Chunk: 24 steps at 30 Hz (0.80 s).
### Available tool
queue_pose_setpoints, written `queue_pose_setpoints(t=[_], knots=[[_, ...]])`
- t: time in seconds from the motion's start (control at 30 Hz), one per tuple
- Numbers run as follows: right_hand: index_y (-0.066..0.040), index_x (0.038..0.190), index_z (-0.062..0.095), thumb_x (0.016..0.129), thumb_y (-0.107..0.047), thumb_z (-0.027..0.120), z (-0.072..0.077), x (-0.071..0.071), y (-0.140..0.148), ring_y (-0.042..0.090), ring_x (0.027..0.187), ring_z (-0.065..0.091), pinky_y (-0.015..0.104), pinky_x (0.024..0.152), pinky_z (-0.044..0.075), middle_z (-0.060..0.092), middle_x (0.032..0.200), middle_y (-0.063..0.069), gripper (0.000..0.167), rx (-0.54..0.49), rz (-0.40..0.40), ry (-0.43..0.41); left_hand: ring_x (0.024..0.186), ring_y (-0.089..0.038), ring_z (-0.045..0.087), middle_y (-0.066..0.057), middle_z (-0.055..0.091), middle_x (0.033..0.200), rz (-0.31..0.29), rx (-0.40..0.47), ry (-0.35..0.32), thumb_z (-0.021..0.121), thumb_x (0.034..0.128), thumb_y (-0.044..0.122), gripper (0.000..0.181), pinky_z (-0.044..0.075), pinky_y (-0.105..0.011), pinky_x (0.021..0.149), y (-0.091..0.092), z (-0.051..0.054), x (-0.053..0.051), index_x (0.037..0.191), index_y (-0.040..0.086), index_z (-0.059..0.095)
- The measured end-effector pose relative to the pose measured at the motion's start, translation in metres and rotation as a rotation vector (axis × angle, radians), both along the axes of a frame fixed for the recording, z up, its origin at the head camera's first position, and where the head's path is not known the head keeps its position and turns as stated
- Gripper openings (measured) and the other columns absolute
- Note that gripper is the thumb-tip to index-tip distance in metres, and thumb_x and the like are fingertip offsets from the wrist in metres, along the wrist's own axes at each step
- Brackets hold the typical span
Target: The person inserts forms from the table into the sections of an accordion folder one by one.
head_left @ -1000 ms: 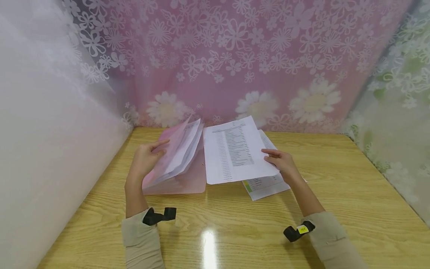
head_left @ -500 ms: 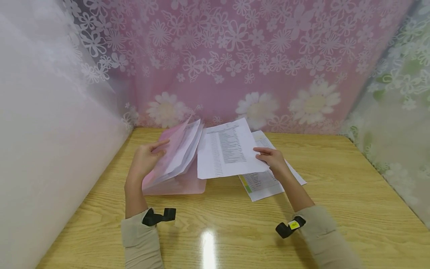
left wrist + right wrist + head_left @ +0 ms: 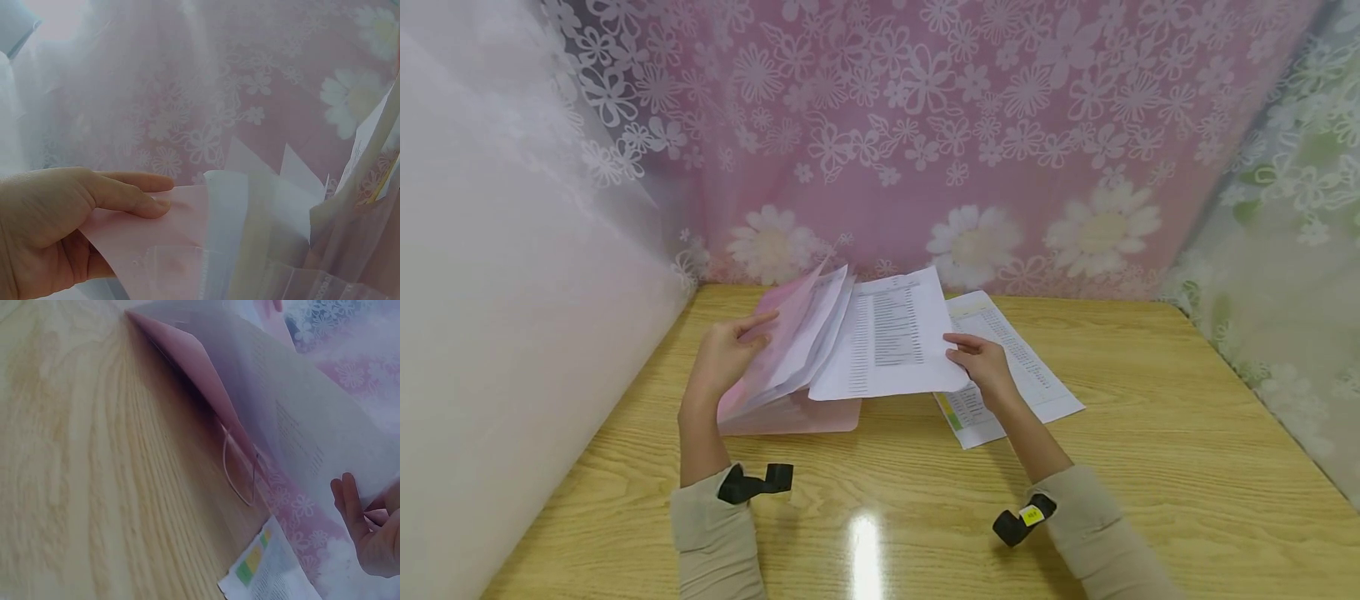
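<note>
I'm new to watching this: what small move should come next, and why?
Probably slide the printed sheet left into the pink folder: the right fingers pinch the sheet's right edge, its left edge overlaps the folder in the head view, and the left fingers hold the cover open.

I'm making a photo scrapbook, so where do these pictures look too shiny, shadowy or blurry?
Head view: a white glare streak on the wooden table, and print on the raised sheet too fuzzy to read; left wrist view: a bright glow washing out the top left corner, with the flowery curtain hazy; right wrist view: a dark shadow along the pink folder.
</note>
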State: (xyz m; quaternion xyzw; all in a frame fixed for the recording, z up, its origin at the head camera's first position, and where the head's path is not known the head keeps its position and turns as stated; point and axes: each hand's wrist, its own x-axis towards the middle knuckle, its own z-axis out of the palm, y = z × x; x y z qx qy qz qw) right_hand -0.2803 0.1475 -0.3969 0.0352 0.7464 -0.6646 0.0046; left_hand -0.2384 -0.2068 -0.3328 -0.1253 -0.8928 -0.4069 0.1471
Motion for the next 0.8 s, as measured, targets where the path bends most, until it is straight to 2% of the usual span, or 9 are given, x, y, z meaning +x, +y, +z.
queue_pose_setpoints(t=[0.13,0.23,0.37,0.43,0.5,0.6,0.7,0.73,0.8], knots=[[0.000,0.120,0.059,0.088,-0.006,0.060,-0.001,0.003,-0.010,0.013,0.079,0.057,0.019,0.064,0.048,0.056,0.115,0.017,0.032,0.018,-0.028,0.013,0.041,-0.003,0.019,-0.003,0.045,0.049,-0.002,-0.003,0.004,0.061,0.0882,0.008,0.034,0.028,-0.024,0.042,0.000,-0.001,0.001,0.122,0.007,0.061],[-0.001,0.119,0.061,0.088,-0.007,0.060,-0.002,0.004,-0.016,0.014,0.079,0.055,0.019,0.062,0.047,0.055,0.117,0.016,0.032,0.038,-0.039,0.030,0.041,-0.004,0.019,-0.007,0.048,0.052,0.003,-0.004,0.002,0.061,0.0883,0.008,0.034,0.029,-0.024,0.043,0.000,-0.001,0.000,0.122,0.007,0.061],[-0.003,0.118,0.062,0.088,-0.007,0.060,-0.002,0.005,-0.023,0.014,0.081,0.048,0.017,0.056,0.041,0.053,0.121,0.013,0.030,0.064,-0.042,0.065,0.042,-0.006,0.020,-0.014,0.065,0.082,0.000,0.005,-0.002,0.061,0.0884,0.008,0.034,0.030,-0.025,0.043,0.000,-0.001,0.000,0.122,0.008,0.061],[-0.003,0.117,0.063,0.088,-0.007,0.060,-0.002,0.006,-0.026,0.013,0.086,0.044,0.016,0.054,0.038,0.051,0.123,0.011,0.029,0.073,-0.038,0.082,0.043,-0.008,0.020,-0.014,0.065,0.102,-0.004,0.008,-0.002,0.060,0.0886,0.008,0.034,0.030,-0.025,0.043,0.001,-0.001,0.000,0.122,0.008,0.061],[-0.003,0.117,0.062,0.088,-0.007,0.060,-0.001,0.007,-0.029,0.011,0.088,0.042,0.017,0.052,0.035,0.050,0.126,0.010,0.029,0.082,-0.027,0.099,0.044,-0.008,0.020,-0.013,0.062,0.112,-0.005,0.007,0.001,0.061,0.0884,0.008,0.034,0.030,-0.025,0.043,0.001,-0.001,-0.001,0.122,0.007,0.061],[-0.004,0.116,0.063,0.088,-0.007,0.060,0.000,0.010,-0.036,0.007,0.070,0.043,0.017,0.048,0.033,0.050,0.126,0.010,0.028,0.085,-0.018,0.114,0.043,-0.007,0.020,-0.014,0.066,0.098,0.000,0.001,0.005,0.061,0.0879,0.007,0.034,0.029,-0.025,0.042,0.001,-0.001,-0.001,0.121,0.007,0.062],[-0.004,0.115,0.063,0.088,-0.007,0.060,0.001,0.011,-0.043,0.007,0.053,0.033,0.017,0.044,0.030,0.051,0.124,0.011,0.028,0.074,-0.011,0.124,0.043,-0.005,0.019,-0.013,0.061,0.070,0.006,-0.006,0.010,0.061,0.0875,0.007,0.034,0.028,-0.025,0.042,0.001,-0.002,-0.002,0.121,0.007,0.062],[-0.003,0.115,0.064,0.088,-0.007,0.060,0.001,0.012,-0.045,0.008,0.053,0.033,0.017,0.044,0.030,0.052,0.123,0.011,0.028,0.069,-0.009,0.129,0.043,-0.004,0.019,-0.012,0.057,0.065,0.008,-0.009,0.011,0.061,0.0875,0.007,0.034,0.028,-0.025,0.043,0.001,-0.002,-0.002,0.121,0.007,0.062],[-0.003,0.114,0.064,0.087,-0.006,0.061,0.000,0.011,-0.049,0.008,0.061,0.038,0.018,0.045,0.031,0.053,0.123,0.011,0.027,0.065,-0.004,0.138,0.045,-0.005,0.022,-0.013,0.057,0.065,0.009,-0.010,0.014,0.061,0.0875,0.007,0.034,0.029,-0.026,0.045,0.001,-0.002,-0.003,0.121,0.007,0.062]])
